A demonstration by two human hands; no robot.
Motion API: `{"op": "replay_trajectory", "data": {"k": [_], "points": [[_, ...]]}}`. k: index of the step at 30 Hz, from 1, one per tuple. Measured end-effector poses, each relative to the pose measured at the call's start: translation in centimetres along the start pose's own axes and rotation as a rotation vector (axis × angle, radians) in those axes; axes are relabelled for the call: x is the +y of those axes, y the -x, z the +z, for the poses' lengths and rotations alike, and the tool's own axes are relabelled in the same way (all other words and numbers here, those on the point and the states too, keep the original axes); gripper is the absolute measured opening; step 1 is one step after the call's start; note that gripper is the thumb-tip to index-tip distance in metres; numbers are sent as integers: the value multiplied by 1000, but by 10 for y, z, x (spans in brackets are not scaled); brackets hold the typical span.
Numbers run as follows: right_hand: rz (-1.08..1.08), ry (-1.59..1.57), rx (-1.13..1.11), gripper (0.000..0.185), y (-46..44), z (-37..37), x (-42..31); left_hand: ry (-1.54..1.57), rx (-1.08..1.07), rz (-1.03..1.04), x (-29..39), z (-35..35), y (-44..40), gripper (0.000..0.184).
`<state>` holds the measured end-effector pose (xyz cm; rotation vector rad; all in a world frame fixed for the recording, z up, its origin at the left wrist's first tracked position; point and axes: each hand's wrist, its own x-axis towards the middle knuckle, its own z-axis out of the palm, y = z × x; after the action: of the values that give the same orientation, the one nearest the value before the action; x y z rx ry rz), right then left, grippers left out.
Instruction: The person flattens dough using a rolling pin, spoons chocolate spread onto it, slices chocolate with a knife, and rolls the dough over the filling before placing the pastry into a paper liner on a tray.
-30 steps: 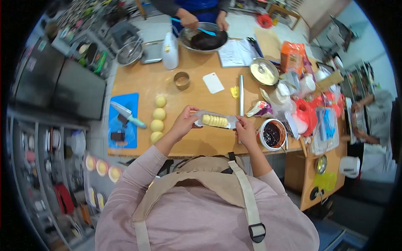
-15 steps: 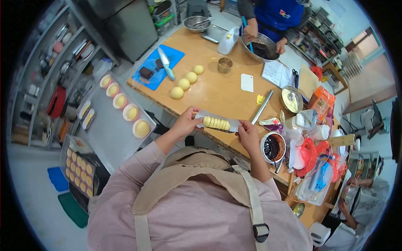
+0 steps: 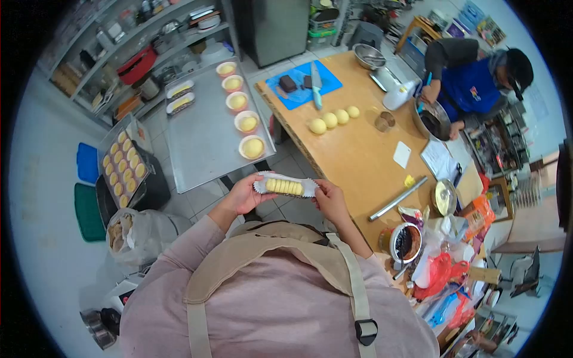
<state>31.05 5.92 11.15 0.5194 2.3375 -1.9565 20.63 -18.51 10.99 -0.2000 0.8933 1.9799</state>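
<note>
Between my two hands is a white paper case [image 3: 309, 187] holding a pale yellow sliced dough roll [image 3: 285, 187]. My left hand [image 3: 242, 194] grips one end of the case, and my right hand [image 3: 330, 201] pinches the other end. The case is in the air, over the gap between the metal tray [image 3: 194, 136] and the wooden table [image 3: 343, 161]. On the tray stand several round cups with yellow dough [image 3: 253, 148] and two oblong cases [image 3: 180, 104]. Several yellow dough balls [image 3: 329, 120] sit in a row on the table.
A knife [image 3: 316, 86] and dark blocks lie on a blue mat [image 3: 290, 102]. A co-worker [image 3: 477, 86] stirs a bowl [image 3: 432, 123]. A steel tube [image 3: 397, 198], a tub of dark filling [image 3: 405, 242] and red bags [image 3: 440, 275] are at the right. Shelves stand back left.
The view has swung left, bringing the metal tray closer to my hands. Held in both hands, the case has gone from over the table to the gap beside the tray.
</note>
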Motion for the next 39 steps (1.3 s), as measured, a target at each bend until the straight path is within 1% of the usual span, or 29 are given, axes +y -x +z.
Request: {"op": "replay_trajectory", "data": {"k": [4,6,8,10,12,14,16,19,21,25,27,28,31,34,37,39], "points": [[-36,92,-119,28,-40,55,-20,61,127,66,28,-48,21,43],[-86,162,-168,29,-65,87,-32,71,195,106,47,-75,30,43],[-91,215,-234,28,-93,124,-43,61,255,138,70,-107,36,44],[-106,231,-286,28,-131,166,-46,32,304,163,97,-141,39,45],[-118,216,-327,29,-176,209,-34,29,348,175,128,-170,41,46],[-138,252,-375,29,-214,245,-41,17,390,201,157,-198,38,47],[-195,286,-405,28,-251,280,-39,-22,428,241,186,-230,28,49],[-290,472,-375,28,-303,324,-46,1,575,253,228,-265,8,50],[-248,453,-375,28,-328,346,-52,22,570,279,252,-286,-7,52],[-185,482,-341,27,-370,377,-60,49,551,325,290,-315,-33,59],[-166,514,-313,27,-389,387,-60,30,569,312,302,-322,-41,62],[-181,593,-289,27,-397,391,-59,22,578,303,307,-325,-43,63],[-209,555,-278,27,-417,402,-49,20,554,300,317,-333,-46,65],[-163,530,-289,27,-434,411,-37,27,575,257,324,-334,-47,67],[-247,602,-280,27,-443,416,-23,23,554,228,321,-342,-52,68],[-134,559,-301,28,-446,418,-20,42,598,231,318,-346,-57,68]]}}
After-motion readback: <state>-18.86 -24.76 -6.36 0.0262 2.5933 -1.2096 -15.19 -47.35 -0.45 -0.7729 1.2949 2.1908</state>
